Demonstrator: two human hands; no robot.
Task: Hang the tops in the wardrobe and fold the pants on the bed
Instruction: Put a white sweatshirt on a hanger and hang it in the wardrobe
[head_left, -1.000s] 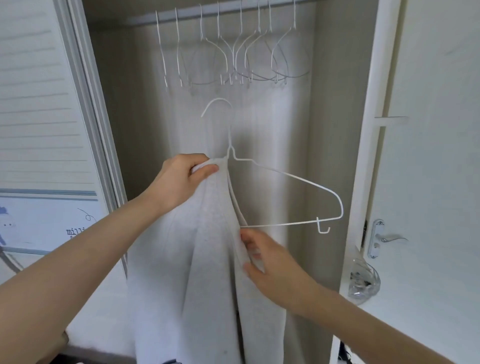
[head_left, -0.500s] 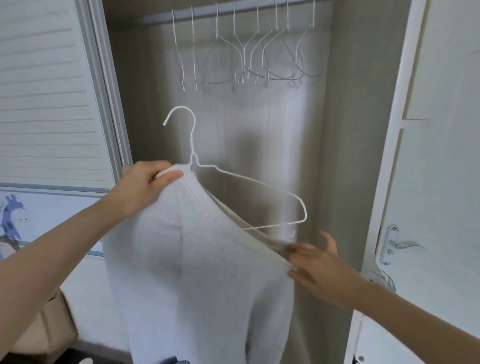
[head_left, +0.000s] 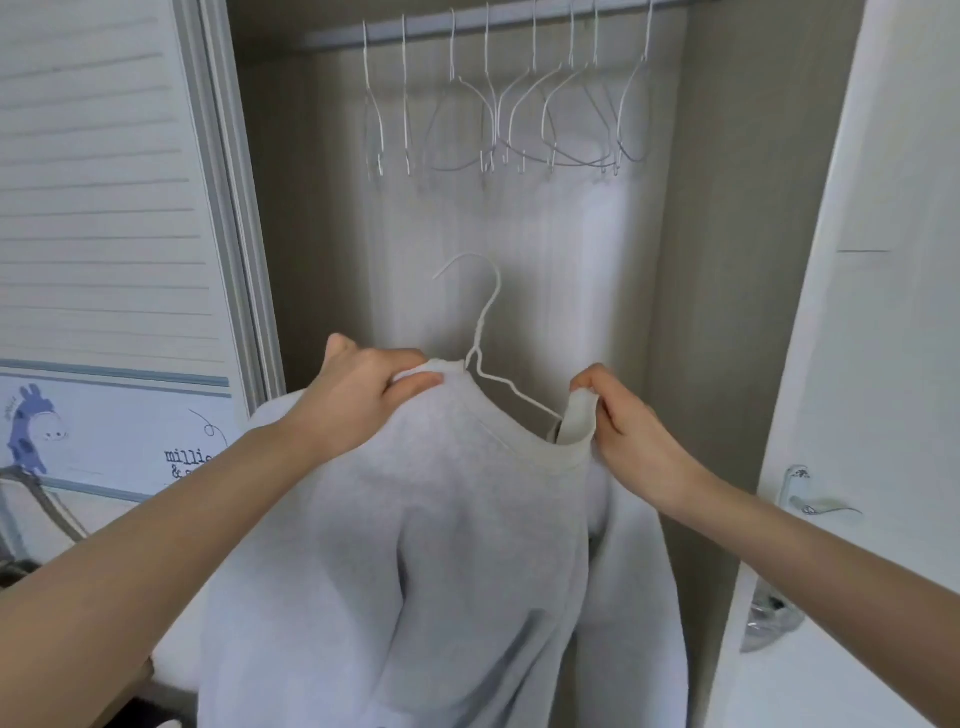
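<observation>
Open beige wardrobe (head_left: 691, 260): steel rail (head_left: 519, 21) at 12 o'clock carries empty wire hangers. Pale grey sweatshirt (head_left: 441, 545) hangs centre frame on white wire hanger (head_left: 480, 332). Left hand (head_left: 363, 397) grips the 9 o'clock shoulder; right hand (head_left: 631, 426) pinches the 3 o'clock collar. Seat both shoulders evenly, then hook to rail.

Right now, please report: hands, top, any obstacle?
Left hand grips sweatshirt shoulder; right hand pinches collar. Hanger inside neck, not on rail. Nothing blocking.

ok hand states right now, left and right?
Left hand: closed, gripping the grey sweatshirt at its left shoulder, over the white hanger.
Right hand: closed, pinching the sweatshirt's collar.
</observation>
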